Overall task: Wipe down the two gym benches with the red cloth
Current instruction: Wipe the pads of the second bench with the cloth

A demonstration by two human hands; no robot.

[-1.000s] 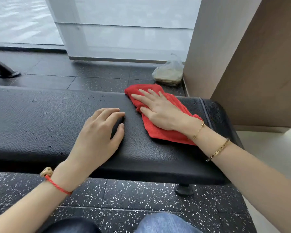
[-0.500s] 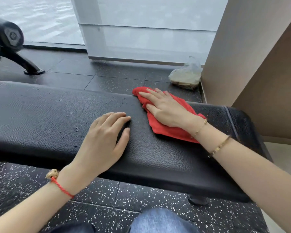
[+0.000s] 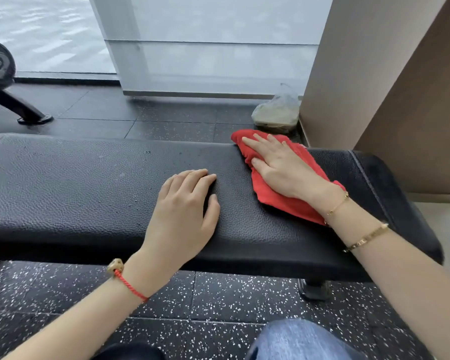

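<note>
The left hand (image 3: pixel 185 211) is lying palm down with its fingers together and slightly bent, thumb alongside, holding nothing. The left forearm is reaching in from the lower left. The right hand (image 3: pixel 283 167) is pressing flat, fingers straight and spread, pointing up and left. The right forearm is stretching in from the lower right.

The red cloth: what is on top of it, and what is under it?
The right hand lies flat on the red cloth, fingers straight. Under the cloth is the black bench pad; the part of the pad beneath it is covered and cannot be seen.
</note>
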